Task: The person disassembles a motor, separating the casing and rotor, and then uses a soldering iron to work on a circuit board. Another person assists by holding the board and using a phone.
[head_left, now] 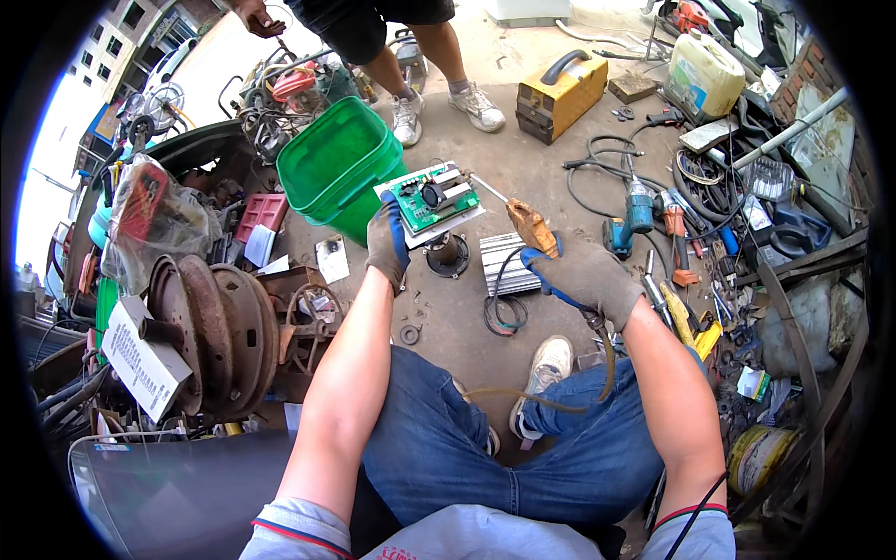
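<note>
My left hand (386,241), in a grey and blue work glove, grips the left edge of a green circuit board (420,211) on a pale plate, tilted above the ground. A black round part and silvery blocks stand on the board. My gloved right hand (590,276) is closed round the orange-brown handle of a soldering iron (530,227). Its thin metal shaft points up and left to the board's right edge; whether the tip touches, I cannot tell. Below the board stands a dark round metal post (447,256). A ribbed silver metal housing (504,264) with a cable lies between my hands.
A green bucket (341,163) stands behind the board, near a standing person's shoes (478,107). Farther back is a yellow welding machine (562,95). Rusty wheel rims (224,336) crowd my left. Power tools such as a teal drill (638,207), cables and scrap fill the right.
</note>
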{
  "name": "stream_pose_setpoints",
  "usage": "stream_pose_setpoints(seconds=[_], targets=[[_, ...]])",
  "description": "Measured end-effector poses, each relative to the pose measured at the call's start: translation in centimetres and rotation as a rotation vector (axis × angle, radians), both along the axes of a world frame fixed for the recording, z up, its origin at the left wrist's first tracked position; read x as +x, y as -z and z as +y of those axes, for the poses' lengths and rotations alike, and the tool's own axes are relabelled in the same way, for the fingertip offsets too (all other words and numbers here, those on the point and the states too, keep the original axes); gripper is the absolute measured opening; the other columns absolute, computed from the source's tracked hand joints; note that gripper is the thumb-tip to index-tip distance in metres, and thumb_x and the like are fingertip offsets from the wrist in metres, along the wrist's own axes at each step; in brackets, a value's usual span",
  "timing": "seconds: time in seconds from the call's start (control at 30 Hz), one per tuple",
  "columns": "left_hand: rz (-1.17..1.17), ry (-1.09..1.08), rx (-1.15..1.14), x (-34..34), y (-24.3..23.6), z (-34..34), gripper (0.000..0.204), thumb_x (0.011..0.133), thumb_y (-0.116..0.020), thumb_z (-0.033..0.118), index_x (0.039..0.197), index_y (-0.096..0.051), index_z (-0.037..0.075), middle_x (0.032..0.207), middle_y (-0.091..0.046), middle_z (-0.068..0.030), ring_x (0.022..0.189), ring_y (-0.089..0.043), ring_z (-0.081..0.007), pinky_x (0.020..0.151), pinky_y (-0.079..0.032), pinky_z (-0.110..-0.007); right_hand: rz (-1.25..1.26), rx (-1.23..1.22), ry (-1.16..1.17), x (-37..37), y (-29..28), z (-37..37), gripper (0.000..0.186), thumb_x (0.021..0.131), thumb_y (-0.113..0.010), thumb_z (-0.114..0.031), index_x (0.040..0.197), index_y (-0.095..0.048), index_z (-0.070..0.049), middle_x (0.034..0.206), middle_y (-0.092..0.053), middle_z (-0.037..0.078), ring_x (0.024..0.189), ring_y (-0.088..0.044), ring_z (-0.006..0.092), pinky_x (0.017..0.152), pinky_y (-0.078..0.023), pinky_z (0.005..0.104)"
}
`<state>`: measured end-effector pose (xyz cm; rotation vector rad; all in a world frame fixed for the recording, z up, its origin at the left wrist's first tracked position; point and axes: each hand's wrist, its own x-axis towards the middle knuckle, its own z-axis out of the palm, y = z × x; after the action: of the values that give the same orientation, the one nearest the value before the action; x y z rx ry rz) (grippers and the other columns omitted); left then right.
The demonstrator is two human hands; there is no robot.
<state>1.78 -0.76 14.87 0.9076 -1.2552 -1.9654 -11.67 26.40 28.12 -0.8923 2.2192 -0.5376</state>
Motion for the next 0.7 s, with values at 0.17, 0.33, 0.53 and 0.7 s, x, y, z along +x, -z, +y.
stream_pose_setpoints(seconds=[0.17, 0.33, 0.53, 0.7], targets=[[0.233, 0.105, 0.225, 0.4, -0.7, -0.4, 0.051, 0.101, -0.038, 0.046, 0.135, -0.044, 0.008, 0.126, -0.060, -0.0121, 0.106, -0.064, -0.0298, 0.089, -0.056, -0.045, 0.011, -0.058, -0.045, -0.1, 2.1, 0.8, 0.042, 0.089, -0.060, -0.037, 0.110, -0.062, 0.000, 0.076, -0.069, 0.012, 0.069, -0.068, 0.0206, 0.067, -0.052, 0.0343], [0.318, 0.174, 0.366, 1.3, -2.4, -0.2, 0.048, 0.101, -0.038, 0.044, 0.134, -0.046, 0.010, 0.131, -0.057, -0.0126, 0.112, -0.061, -0.0300, 0.095, -0.053, -0.047, -0.003, -0.077, -0.028, -0.3, 1.8, 1.0, 0.040, 0.088, -0.062, -0.036, 0.109, -0.064, -0.002, 0.076, -0.069, 0.013, 0.068, -0.068, 0.0232, 0.068, -0.052, 0.0359], [0.303, 0.254, 0.407, 2.5, -1.7, -0.9, 0.051, 0.100, -0.041, 0.045, 0.135, -0.046, 0.008, 0.128, -0.058, -0.0129, 0.110, -0.061, -0.0302, 0.093, -0.053, -0.047, -0.002, -0.035, -0.103, 0.4, -1.1, 0.3, 0.045, 0.088, -0.060, -0.038, 0.110, -0.062, 0.001, 0.086, -0.069, 0.021, 0.081, -0.068, 0.0309, 0.073, -0.052, 0.0398], [0.377, 0.249, 0.519, 2.5, -0.8, -1.5, 0.049, 0.099, -0.045, 0.044, 0.133, -0.049, 0.008, 0.127, -0.059, -0.0132, 0.110, -0.061, -0.0306, 0.094, -0.052, -0.047, -0.015, -0.041, -0.068, 0.5, 0.5, 1.8, 0.037, 0.087, -0.062, -0.034, 0.108, -0.065, -0.003, 0.081, -0.069, 0.016, 0.076, -0.068, 0.0286, 0.073, -0.052, 0.0398]])
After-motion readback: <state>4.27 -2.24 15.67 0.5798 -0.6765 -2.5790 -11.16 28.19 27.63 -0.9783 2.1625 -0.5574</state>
